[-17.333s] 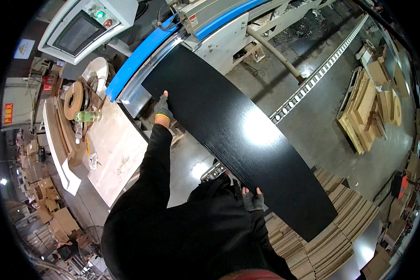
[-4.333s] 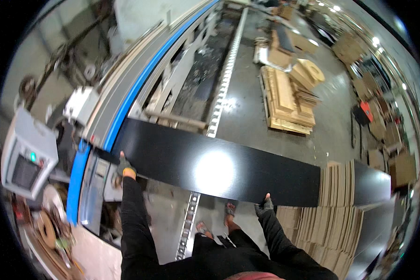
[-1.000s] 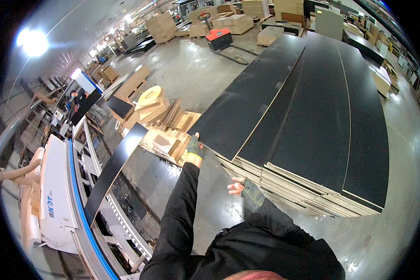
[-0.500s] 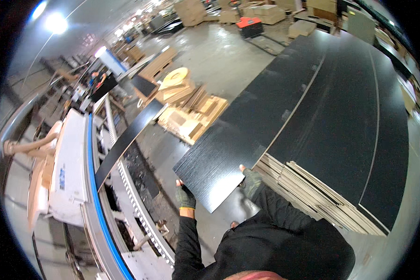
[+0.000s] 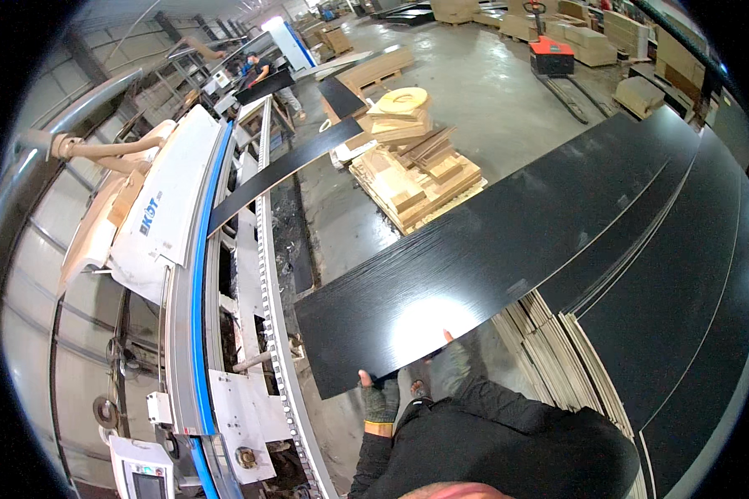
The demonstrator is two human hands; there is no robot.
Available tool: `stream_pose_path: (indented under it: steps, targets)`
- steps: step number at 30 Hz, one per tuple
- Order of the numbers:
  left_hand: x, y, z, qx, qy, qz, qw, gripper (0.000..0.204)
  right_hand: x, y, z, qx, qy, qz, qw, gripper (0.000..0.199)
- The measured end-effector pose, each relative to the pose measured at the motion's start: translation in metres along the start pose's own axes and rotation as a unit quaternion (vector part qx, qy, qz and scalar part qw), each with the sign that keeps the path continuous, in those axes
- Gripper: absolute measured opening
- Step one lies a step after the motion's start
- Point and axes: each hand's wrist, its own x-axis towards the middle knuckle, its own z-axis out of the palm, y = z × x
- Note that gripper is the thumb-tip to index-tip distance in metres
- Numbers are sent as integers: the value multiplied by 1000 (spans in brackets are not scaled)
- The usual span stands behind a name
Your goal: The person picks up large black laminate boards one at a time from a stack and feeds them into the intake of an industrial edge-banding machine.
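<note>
A long black board [image 5: 374,299] with a glossy wood-grain face reaches from in front of me toward the far right. My left hand [image 5: 380,401], in a dark glove with bare fingertips, grips its near edge close to the left end, thumb on top and fingers underneath. Further right along that edge, my gloved right hand [image 5: 451,368] is closed on the board too, its thumb over the top and its other fingers hidden below. Under the board's right part lies a stack of black-faced boards [image 5: 549,353] with pale edges.
At left stands a long white machine [image 5: 162,224] with a blue strip; a narrow black board [image 5: 287,173] lies across it. Wood offcuts [image 5: 416,187] sit on a pallet ahead. A red pallet truck [image 5: 552,58] stands farther back. Another person [image 5: 262,73] works at the machine's far end.
Both hands have moved the board's near end left, toward the machine, and it has swung away from the stack's line. My view has turned, so the machine shows more fully.
</note>
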Motion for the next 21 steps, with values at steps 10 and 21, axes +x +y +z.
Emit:
stream_pose_path:
  steps: [10, 21]
  targets:
    - [2, 42, -75, -88, 125, 19, 988, 45, -52, -104, 14, -44, 84, -250, 964, 56]
    - [-37, 42, -50, -8, 166, 101, 981, 67, -54, -51, -36, 90, -95, -101, 986, 59]
